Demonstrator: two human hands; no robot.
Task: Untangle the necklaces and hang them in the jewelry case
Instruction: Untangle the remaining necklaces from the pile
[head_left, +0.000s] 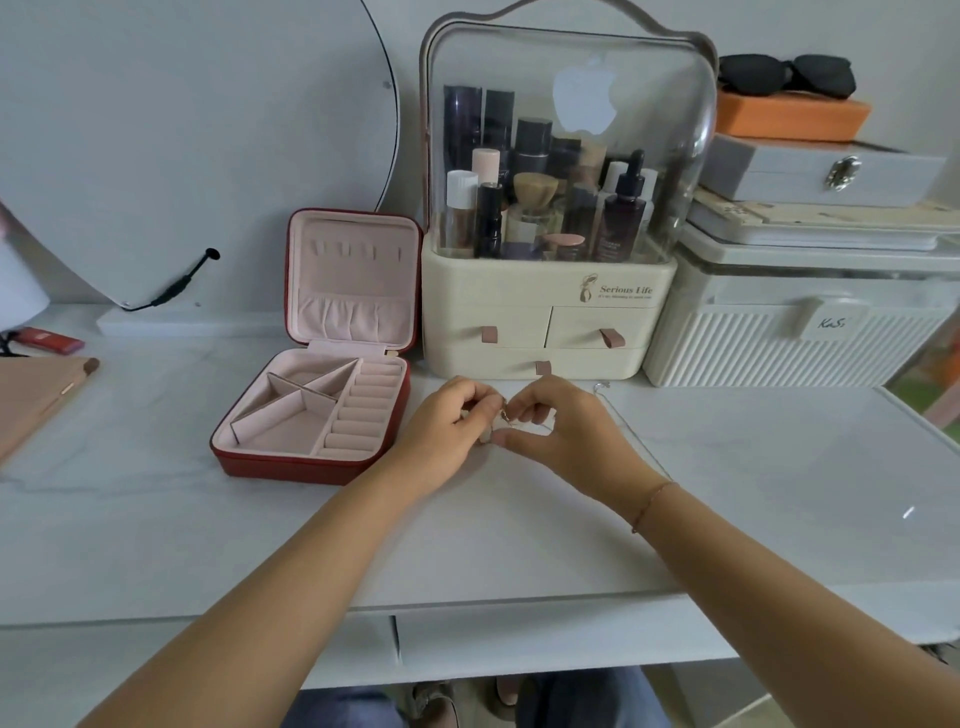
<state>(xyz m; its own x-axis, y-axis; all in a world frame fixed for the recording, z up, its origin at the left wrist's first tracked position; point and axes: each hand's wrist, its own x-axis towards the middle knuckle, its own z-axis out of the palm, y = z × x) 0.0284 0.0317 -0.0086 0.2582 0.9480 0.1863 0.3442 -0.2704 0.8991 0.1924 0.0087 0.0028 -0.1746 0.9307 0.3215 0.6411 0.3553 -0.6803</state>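
Necklaces (500, 420) sat as a small knotted clump between both hands, low over the middle of the table (519, 545). The clump was too small and too covered to tell how many chains were in it or which way they ran. At the far left a round mirror (182, 130) leaned at the wall. Next came the jewelry case (291, 465), open, its lid (353, 280) upright with a row of hooks (345, 252) near the top, none bearing anything. The case lay at about nine o'clock from the clump, the hooks nearer ten. The left hand (441, 431) was the closer one to the case; its fingers curled in and pinched the clump's left side. The right hand (563, 434) met it from three o'clock, thumb and forefinger pinched on the same knot, the other fingers bent. What looked like a loose thin strand (631, 431) trailed on the table beside the right wrist toward five o'clock. At twelve o'clock stood a makeup box (545, 312). Untangling looked unfinished; the carry to the hooks would likely go leftward and up.
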